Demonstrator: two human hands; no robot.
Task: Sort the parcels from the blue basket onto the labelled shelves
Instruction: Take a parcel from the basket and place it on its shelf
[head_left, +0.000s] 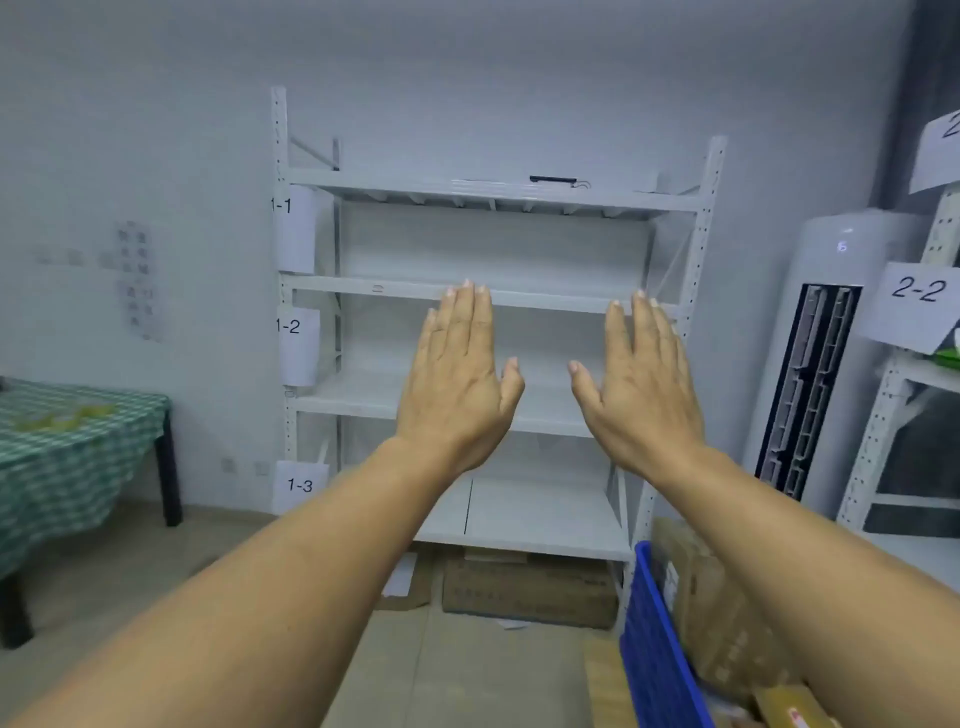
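We see a room in even, diffuse, rather dim light with a cool blue-grey cast; shadows are faint. The whole picture is soft. The white shelf unit (363, 285) looks washed out, its boards nearly blending with the wall (156, 130). Our left hand (457, 384) and right hand (641, 395) are the sharpest parts. The wide lens tilts the shelf uprights, and the checked worktop (78, 452) and blue basket (654, 649) near the edges are blurred.

Blue basket (660, 649): below my right hand (641, 384), cut by bottom edge, forearm partly covers its parcels (717, 623), print unreadable | upper label (940, 150): right of that hand, cropped, I read only "2" | wall papers (135, 275): left of my left hand (460, 374), blurred.
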